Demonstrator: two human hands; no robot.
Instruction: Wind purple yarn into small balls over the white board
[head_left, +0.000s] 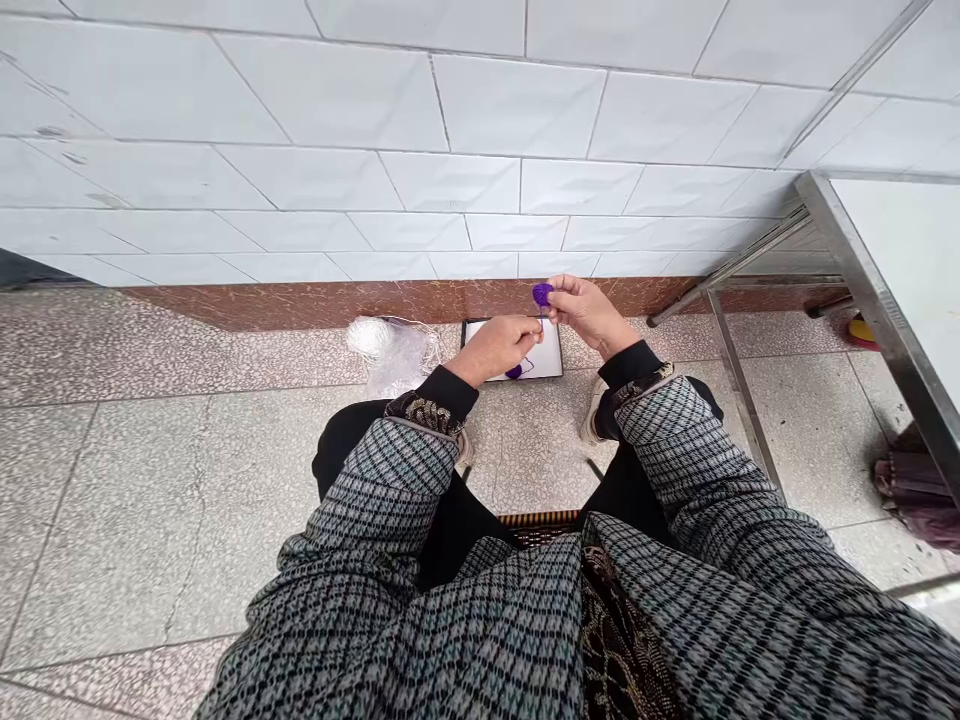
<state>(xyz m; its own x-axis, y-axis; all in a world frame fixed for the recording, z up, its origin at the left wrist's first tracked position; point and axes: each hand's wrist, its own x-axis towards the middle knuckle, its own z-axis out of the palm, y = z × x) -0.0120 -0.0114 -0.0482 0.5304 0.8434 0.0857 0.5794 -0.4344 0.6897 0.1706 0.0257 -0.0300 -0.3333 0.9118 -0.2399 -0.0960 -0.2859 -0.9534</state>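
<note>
My right hand is raised in front of me, fingers pinched on a small purple yarn piece. A thin purple strand runs down from it to my left hand, whose fingers are curled closed round the strand, possibly with a hook that I cannot make out. Below my hands a white tray lies on the floor with a small purple ball of yarn on it. I am seated, with both sleeves in a grey checked pattern.
A clear plastic bag with white yarn lies on the floor left of the tray. A metal table with thin legs stands at the right, a dark broom head under it. The white tiled wall is straight ahead.
</note>
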